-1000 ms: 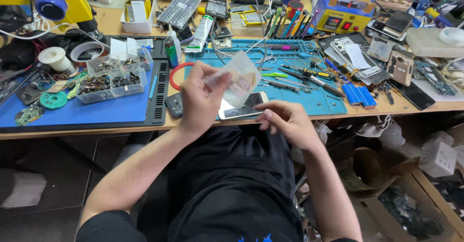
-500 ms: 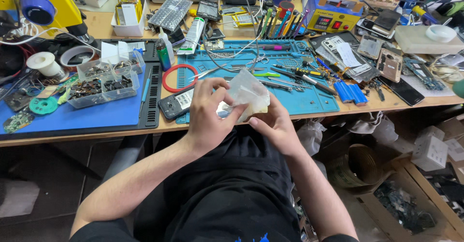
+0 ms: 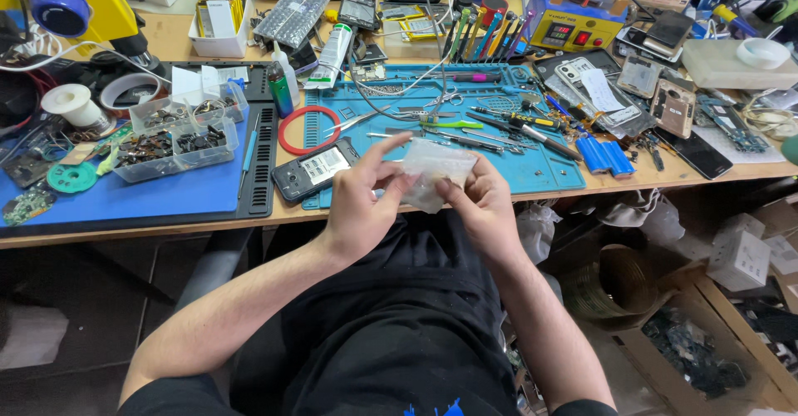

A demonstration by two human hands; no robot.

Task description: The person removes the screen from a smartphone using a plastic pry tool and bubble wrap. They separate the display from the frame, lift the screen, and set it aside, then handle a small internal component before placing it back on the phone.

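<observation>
Both of my hands hold a small clear plastic bag (image 3: 432, 171) just over the front edge of the workbench. My left hand (image 3: 359, 204) pinches its left side, fingers raised. My right hand (image 3: 480, 204) grips its right side from below. What is inside the bag is too blurred to tell. A black opened phone (image 3: 314, 169) lies on the bench just left of my left hand, next to a red ring (image 3: 303, 130). The teal work mat (image 3: 532, 167) lies behind the bag.
Tweezers, screwdrivers and blue battery cells (image 3: 604, 155) are scattered over the teal mat. A clear parts box (image 3: 170, 137) stands on the blue mat (image 3: 150, 196) at left. Phones and circuit boards crowd the right side. Cardboard boxes (image 3: 740, 258) sit on the floor right.
My right hand has come up from the phone to the bag. Both hands have lowered the bag toward the bench edge. The phone now lies uncovered to the left.
</observation>
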